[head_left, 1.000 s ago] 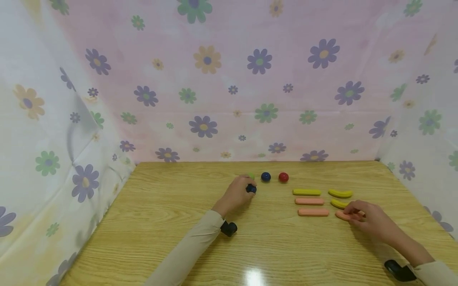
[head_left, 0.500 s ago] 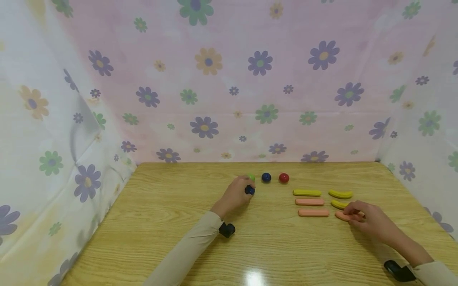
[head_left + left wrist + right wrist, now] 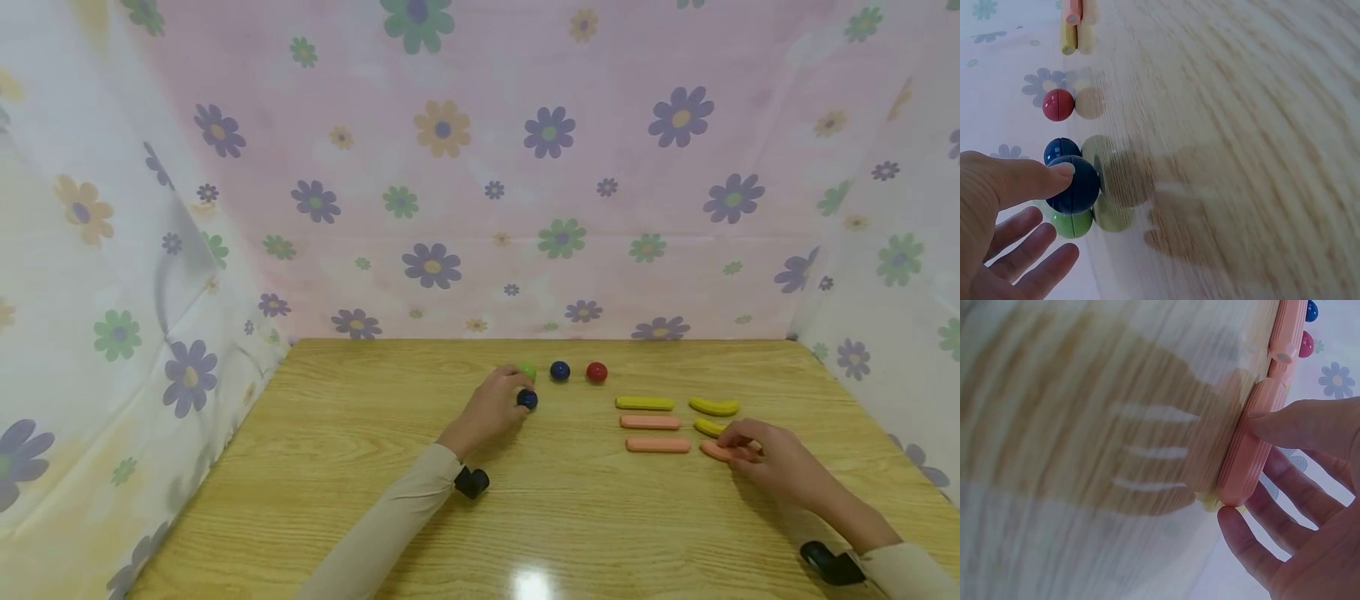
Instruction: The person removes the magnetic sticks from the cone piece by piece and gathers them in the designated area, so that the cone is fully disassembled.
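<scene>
My left hand [image 3: 491, 408] pinches a dark blue ball [image 3: 1079, 187] with a seam round it, close to the table top. Just behind that ball is a green ball [image 3: 528, 372], partly covered by the fingers. At the right, my right hand [image 3: 776, 462] holds a curved, ridged pink stick [image 3: 1254, 444] between thumb and fingers, low over the table. Part of this stick is hidden by the fingers in the head view. Right behind it lies a curved yellow stick [image 3: 707, 427], its right end covered by the hand.
A second blue ball [image 3: 559, 371] and a red ball [image 3: 597, 372] stand in line with the green one. Straight pink sticks [image 3: 657, 445] and a straight yellow stick [image 3: 645, 403] lie left of another curved yellow stick [image 3: 714, 407]. Flowered cloth [image 3: 480, 167] encloses the wooden table [image 3: 337, 433].
The left hand has drawn the blue ball slightly toward the person, and more of the green ball shows. The right hand stays in place on the pink stick.
</scene>
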Available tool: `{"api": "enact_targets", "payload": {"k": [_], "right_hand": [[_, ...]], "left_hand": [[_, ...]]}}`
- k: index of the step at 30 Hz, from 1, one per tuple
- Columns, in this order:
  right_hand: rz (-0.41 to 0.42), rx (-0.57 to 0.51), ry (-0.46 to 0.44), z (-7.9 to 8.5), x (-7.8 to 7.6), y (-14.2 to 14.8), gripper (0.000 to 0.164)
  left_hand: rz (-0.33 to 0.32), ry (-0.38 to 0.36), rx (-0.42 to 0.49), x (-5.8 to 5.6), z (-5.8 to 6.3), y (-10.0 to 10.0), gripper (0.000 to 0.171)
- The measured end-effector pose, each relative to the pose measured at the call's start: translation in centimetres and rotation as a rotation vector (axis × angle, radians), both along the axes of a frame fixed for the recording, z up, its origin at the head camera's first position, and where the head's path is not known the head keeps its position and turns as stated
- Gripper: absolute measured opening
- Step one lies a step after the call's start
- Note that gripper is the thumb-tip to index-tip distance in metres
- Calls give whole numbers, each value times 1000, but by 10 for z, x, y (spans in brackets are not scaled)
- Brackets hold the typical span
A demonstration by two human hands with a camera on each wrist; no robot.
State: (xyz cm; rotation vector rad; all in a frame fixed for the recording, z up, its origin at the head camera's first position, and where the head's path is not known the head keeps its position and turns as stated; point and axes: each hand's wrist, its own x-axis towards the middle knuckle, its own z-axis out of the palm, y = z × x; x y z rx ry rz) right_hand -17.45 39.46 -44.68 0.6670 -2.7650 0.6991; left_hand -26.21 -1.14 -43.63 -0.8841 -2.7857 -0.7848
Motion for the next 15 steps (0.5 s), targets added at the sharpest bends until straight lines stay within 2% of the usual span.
{"api": "enact_targets", "payload": {"k": [9,12,15], "right_hand": [[-12,0,-34,-1,0,2,24],[-21,-8,-51,-1,1,2,23],[-29,-3,-59,-3,0,2,21]], "left_hand": [[5,0,-25,2,0,-4,29],[2,-7,-20,7,3,-14,29],[0,2,-7,16,2,-33,28]]}}
